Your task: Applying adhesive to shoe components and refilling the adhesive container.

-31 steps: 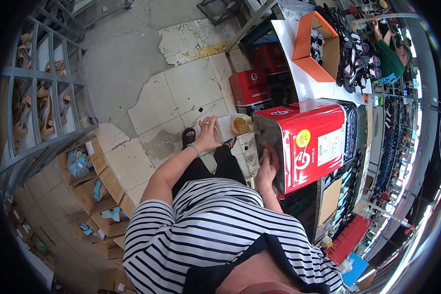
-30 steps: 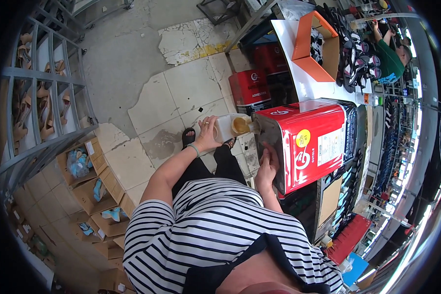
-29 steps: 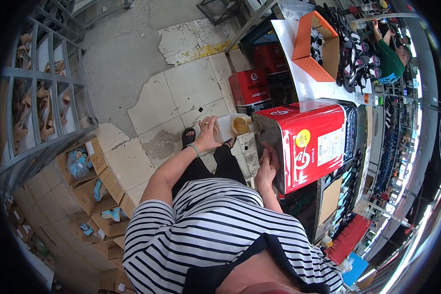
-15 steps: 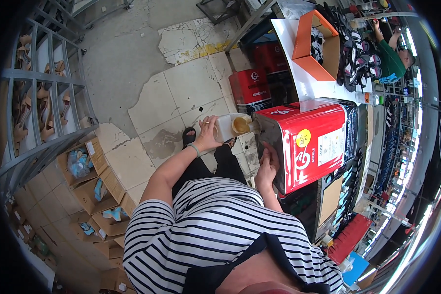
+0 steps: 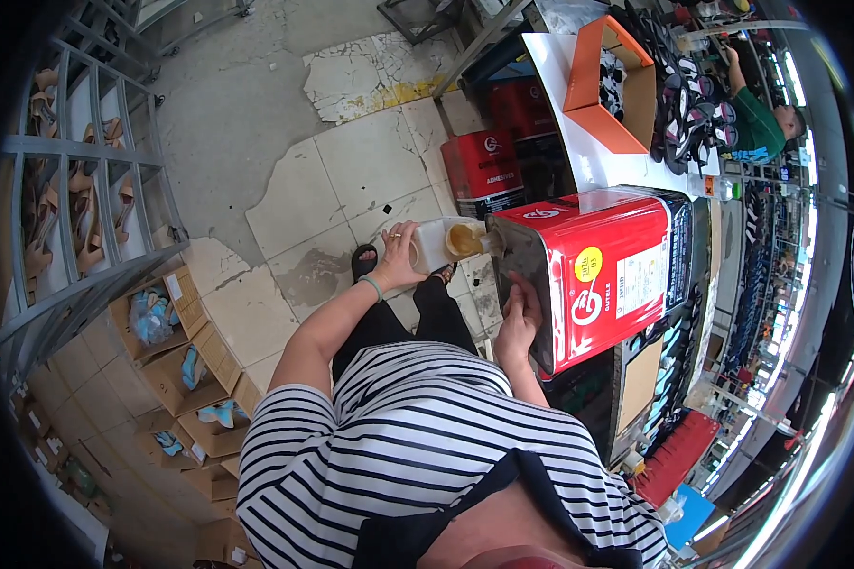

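My left hand [image 5: 400,258] grips a translucent white plastic bottle [image 5: 432,244] by its side, fingers wrapped around it. Yellowish-brown liquid or glue shows at the bottle's mouth end, which meets the spout end of a large red metal can [image 5: 598,289]. This can lies tipped on its side at the table edge, its dull grey top turned toward the bottle. Against the lower front edge of the can rests my right hand [image 5: 519,322], gripping it with fingers partly hidden behind the edge. A round yellow sticker [image 5: 588,264] is on the can's red side.
Another red can [image 5: 484,171] stands on the floor behind. On the white tabletop [image 5: 579,156] sit an open orange box [image 5: 612,90] and several sandals [image 5: 697,119]. A metal shoe rack [image 5: 85,171] and cardboard boxes [image 5: 190,365] are at left. A person in green [image 5: 757,128] works at far right.
My hands, the bottle and the can keep nearly the same places. The person in green at far right has shifted posture. The whole view has drifted very slightly.
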A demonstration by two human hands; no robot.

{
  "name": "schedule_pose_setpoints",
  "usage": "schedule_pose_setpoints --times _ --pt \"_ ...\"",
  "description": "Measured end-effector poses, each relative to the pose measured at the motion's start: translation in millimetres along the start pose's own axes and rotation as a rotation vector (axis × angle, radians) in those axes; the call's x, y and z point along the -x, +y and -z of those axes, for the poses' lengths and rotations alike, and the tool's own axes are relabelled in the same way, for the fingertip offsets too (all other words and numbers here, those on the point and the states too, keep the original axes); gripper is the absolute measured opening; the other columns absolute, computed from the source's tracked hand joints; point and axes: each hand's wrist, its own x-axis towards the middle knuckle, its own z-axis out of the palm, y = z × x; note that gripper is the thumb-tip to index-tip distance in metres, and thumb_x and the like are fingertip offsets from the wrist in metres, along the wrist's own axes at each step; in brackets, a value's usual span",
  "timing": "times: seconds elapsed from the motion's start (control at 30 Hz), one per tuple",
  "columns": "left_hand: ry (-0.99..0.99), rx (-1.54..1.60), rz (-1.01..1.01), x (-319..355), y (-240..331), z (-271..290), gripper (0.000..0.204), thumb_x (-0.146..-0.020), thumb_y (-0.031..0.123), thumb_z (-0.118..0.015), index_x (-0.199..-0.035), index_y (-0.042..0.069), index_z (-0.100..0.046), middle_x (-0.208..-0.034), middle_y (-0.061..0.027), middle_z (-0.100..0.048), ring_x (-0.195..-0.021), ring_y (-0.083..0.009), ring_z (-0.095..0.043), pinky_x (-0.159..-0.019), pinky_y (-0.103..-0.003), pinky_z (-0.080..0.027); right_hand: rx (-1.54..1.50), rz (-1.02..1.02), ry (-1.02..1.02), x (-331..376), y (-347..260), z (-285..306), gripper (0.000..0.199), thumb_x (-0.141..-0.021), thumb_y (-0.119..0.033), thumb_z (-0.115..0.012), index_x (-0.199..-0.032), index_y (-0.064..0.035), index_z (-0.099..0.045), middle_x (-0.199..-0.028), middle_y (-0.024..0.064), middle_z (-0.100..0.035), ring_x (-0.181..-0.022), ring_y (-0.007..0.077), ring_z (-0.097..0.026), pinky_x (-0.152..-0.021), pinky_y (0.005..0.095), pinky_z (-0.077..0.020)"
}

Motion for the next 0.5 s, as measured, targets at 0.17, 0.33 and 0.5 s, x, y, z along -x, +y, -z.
schedule_pose_setpoints --times 0.17,0.33,0.5 --pt "0.0 0.0 0.014 2.0 -3.8 -1.2 0.111 -0.046 0.026 -0.086 -0.136 0.009 -0.023 -0.134 -0.0188 -0.035 -0.13 -0.0384 -0.03 -0.106 -0.057 -0.018 -0.007 0.021 -0.013 0.2 0.0 1.3 0.02 -0.096 -0.013 -0.051 -0.111 -0.0055 -0.064 -0.063 -0.008 -0.038 -0.055 0.0011 -0.028 -0.049 0.0182 -0.0222" --pt "-0.018 0.002 0.017 1.1 -0.8 -0.4 0.109 -0.046 0.026 -0.085 -0.135 0.009 -0.024 -0.133 -0.0192 -0.035 -0.129 -0.039 -0.03 -0.106 -0.056 -0.018 -0.018 0.023 -0.009 -0.3 2.1 2.2 0.021 -0.096 -0.013 -0.051 -0.111 -0.0056 -0.064 -0.062 -0.0079 -0.037 -0.054 0.0011 -0.028 -0.048 0.0184 -0.0221" --pt "-0.008 -0.016 0.013 0.3 1.3 -2.1 0.108 -0.047 0.025 -0.085 -0.135 0.009 -0.024 -0.132 -0.0194 -0.035 -0.128 -0.0394 -0.03 -0.107 -0.056 -0.017 -0.014 0.025 -0.002 -1.3 4.5 3.6 0.021 -0.096 -0.012 -0.051 -0.112 -0.0051 -0.063 -0.062 -0.0077 -0.037 -0.054 0.0011 -0.028 -0.048 0.0183 -0.0223"
